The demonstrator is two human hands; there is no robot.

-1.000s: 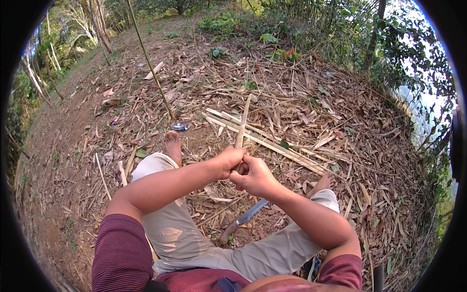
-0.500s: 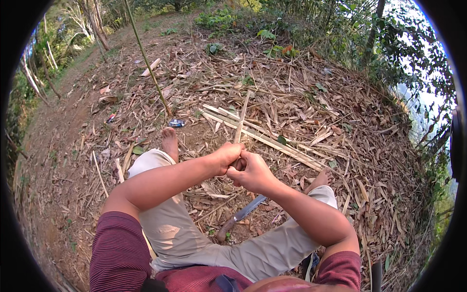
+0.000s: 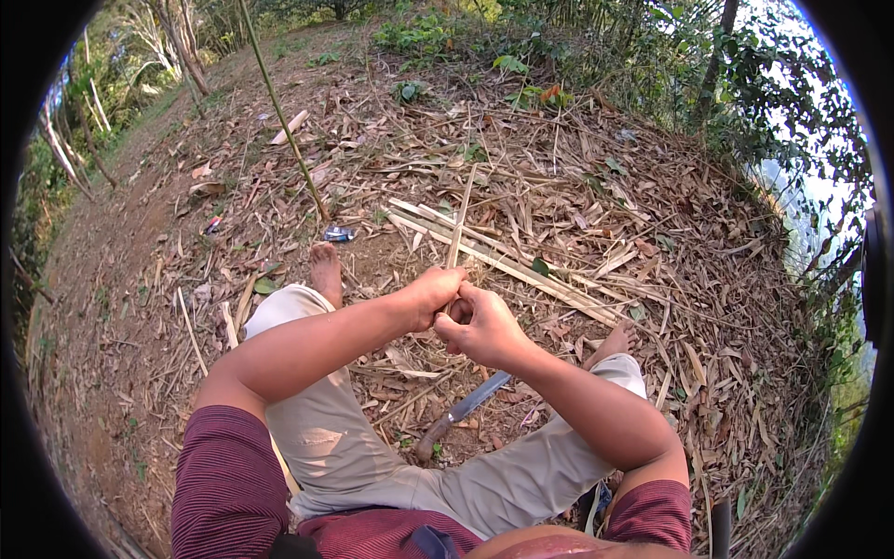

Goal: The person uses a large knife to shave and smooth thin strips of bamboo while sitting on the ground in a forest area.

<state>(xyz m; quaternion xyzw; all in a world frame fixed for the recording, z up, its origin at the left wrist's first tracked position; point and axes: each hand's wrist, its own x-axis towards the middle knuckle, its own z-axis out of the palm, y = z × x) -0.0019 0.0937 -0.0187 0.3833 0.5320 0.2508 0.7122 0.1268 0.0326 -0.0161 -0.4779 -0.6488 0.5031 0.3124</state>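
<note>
Left hand (image 3: 433, 291): clenched round the lower end of a thin bamboo strip (image 3: 459, 224), knuckles upward. Right hand (image 3: 486, 326): closed against the same strip just below, touching the left hand; the exact finger hold is hidden, probably a pinch.

Bamboo strip: rises from between the two hands, tilted slightly away from the person, over the ground between the legs.

Change over the last second: hands and strip sit in nearly the same place and pose; the grip reads as held steady, work on the strip continuing.

Knife (image 3: 463, 413): dark handle, long blade, lying on the ground between the knees, untouched.

Split bamboo lengths (image 3: 521, 270): laid in a loose bundle ahead of the hands.

Bare foot (image 3: 326, 270): resting on the leaf litter (image 3: 652, 233).
</note>
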